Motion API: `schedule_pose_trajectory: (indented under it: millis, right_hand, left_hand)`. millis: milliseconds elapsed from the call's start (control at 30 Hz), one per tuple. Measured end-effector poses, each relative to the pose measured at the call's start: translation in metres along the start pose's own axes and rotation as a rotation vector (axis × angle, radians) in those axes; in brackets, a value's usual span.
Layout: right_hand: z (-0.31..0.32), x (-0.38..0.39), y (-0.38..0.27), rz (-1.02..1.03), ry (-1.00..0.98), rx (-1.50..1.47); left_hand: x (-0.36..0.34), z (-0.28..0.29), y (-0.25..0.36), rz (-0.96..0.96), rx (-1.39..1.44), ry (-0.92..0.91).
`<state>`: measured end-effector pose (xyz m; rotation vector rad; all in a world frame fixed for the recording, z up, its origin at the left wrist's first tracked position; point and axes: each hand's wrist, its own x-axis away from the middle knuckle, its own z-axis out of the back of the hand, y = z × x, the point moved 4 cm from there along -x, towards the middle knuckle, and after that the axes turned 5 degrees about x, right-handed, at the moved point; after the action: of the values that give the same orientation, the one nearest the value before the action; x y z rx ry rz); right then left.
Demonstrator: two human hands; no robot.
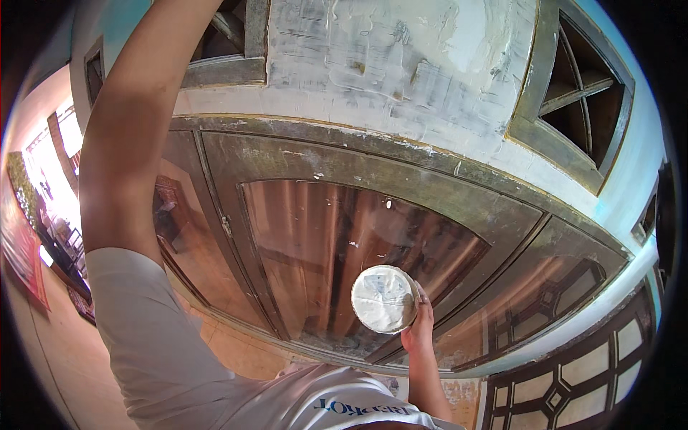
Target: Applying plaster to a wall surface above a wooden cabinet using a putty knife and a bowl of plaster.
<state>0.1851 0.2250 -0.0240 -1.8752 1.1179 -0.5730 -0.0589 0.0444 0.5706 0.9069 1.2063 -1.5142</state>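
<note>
My right hand [421,322] is closed around the side of a round tub [384,299], its fingers curled over the right rim. White paste, smooth with a few creases and a small greyish patch, fills the tub's top. It is held up in front of a brown-framed glass window [301,236]. My left arm [125,158] reaches up past the upper edge of the picture, so the left hand and anything in it are out of sight. Above the window, the wall [401,57] carries rough white and grey smears of paste.
A wooden vent frame with crossed bars [580,93] sits in the wall at the upper right; another [229,68] is partly behind my left arm. White spots mark the window's wooden frame [373,161]. A dark lattice with pale panes [566,390] stands at the lower right.
</note>
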Motion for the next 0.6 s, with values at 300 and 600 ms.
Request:
schedule_pose_trajectory:
  millis: [300, 600]
  right_hand:
    - [-0.015, 0.002, 0.009, -0.058, -0.048, -0.038]
    - [-0.018, 0.005, 0.009, -0.067, -0.027, -0.069]
  left_hand:
    - [0.028, -0.026, 0.010, 0.136, -0.121, -0.266]
    - [0.005, -0.006, -0.002, 0.032, -0.212, -0.014]
